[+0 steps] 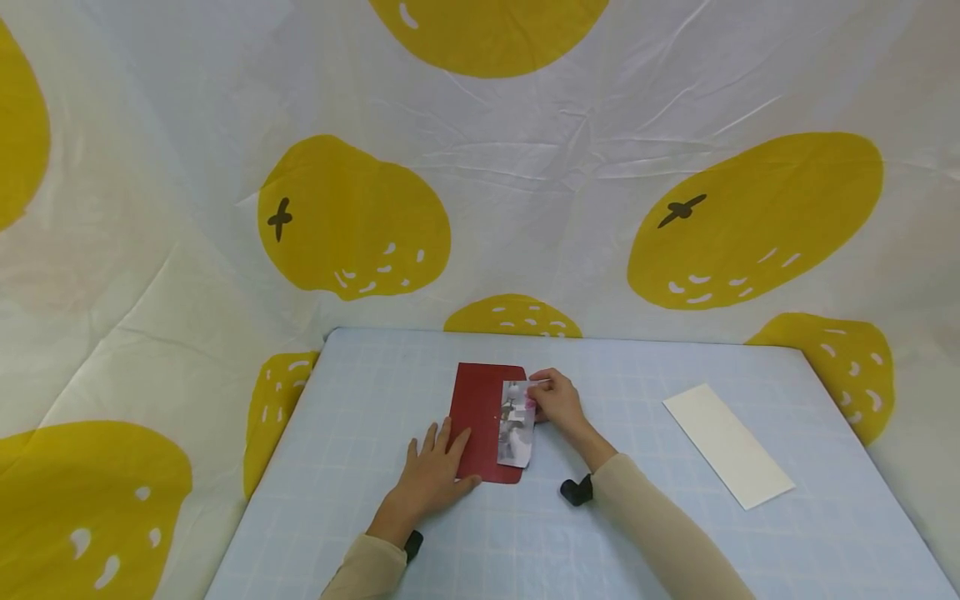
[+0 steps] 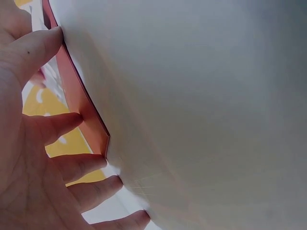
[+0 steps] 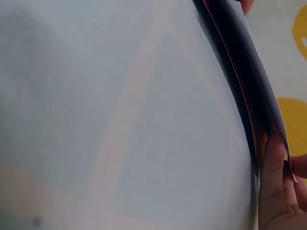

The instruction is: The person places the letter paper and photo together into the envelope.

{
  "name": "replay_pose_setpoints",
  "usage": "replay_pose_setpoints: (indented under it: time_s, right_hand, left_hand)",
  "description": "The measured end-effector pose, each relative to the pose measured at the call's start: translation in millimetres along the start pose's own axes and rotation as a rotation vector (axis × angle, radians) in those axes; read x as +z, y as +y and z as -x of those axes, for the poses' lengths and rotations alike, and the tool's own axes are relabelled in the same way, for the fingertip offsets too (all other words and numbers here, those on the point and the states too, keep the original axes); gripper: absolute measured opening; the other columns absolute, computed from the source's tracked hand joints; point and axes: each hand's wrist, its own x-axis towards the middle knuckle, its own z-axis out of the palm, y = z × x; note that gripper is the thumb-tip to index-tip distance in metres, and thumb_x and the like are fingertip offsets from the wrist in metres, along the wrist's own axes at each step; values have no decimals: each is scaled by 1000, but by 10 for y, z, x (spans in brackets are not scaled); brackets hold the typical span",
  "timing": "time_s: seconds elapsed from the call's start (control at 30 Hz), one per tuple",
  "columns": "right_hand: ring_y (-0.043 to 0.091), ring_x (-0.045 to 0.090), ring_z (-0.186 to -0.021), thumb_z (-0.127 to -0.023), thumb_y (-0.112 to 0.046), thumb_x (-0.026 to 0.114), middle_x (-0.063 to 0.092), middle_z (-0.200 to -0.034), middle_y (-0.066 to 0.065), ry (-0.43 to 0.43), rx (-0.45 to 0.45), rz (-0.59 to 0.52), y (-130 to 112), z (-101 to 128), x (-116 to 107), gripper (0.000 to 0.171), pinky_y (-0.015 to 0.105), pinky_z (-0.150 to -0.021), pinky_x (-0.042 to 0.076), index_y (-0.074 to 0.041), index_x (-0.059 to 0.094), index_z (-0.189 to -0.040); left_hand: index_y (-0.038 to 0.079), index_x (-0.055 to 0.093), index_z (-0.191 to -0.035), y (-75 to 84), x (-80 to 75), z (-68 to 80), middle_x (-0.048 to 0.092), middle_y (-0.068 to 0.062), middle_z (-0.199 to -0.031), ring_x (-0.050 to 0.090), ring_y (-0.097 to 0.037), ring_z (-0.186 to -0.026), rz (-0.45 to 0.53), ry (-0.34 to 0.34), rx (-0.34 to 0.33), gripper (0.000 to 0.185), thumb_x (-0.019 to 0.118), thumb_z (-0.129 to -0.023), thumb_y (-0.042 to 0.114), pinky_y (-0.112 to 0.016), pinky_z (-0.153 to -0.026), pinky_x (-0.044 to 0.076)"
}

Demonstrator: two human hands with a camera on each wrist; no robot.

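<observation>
A flat red folder-like cover (image 1: pixel 477 396) lies on the table, with a narrow printed picture sheet (image 1: pixel 514 429) along its right side. My left hand (image 1: pixel 429 473) rests on the cover's lower left part, fingers spread; in the left wrist view its thumb (image 2: pixel 50 39) sits at the near edge of the red cover (image 2: pixel 86 115). At the sheet's upper right edge, my right hand (image 1: pixel 558 402) pinches the sheet between thumb and fingers. The right wrist view shows the sheet's dark underside (image 3: pixel 249 62) lifted and bowed over the red, with a finger (image 3: pixel 273 158) beneath it.
A cream rectangular board (image 1: pixel 727 446) lies slanted on the right of the table. The pale blue checked tabletop (image 1: pixel 375 392) ends against a white curtain (image 1: pixel 525 225) printed with yellow fruit. Black wrist cameras (image 1: pixel 576 490) hang under the forearms.
</observation>
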Motion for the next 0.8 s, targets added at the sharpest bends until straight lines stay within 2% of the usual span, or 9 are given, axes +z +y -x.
replay_pose_setpoints:
  time_s: [0.3,0.6,0.8]
  right_hand:
    - [21,65,-66,-95,-6,64,64,-94,15,-25,-48,-15,-26,-10,96,27,36,-55,58,1,60,-120]
    - [20,64,-62,-94,-8,65,63,-91,14,-22,-36,-12,-29,-9,126,27,36,-54,58,0,61,-120]
    - [22,65,-75,-97,-11,63,65,-105,16,0,-39,32,-31,45,72,31,34,-64,59,0,59,-126]
  left_hand:
    - [13,39,-154,-6,8,4,26,-21,-160,22,-46,-144,-2,1,-1,84,70,-88,54,-69,-109,22]
    - [13,39,-154,6,8,0,26,-21,-160,22,-46,-144,4,-1,-5,85,71,-87,54,-68,-109,23]
    - [12,39,-153,-6,15,-2,27,-21,-160,22,-46,-144,15,7,-9,85,72,-86,54,-68,-109,22]
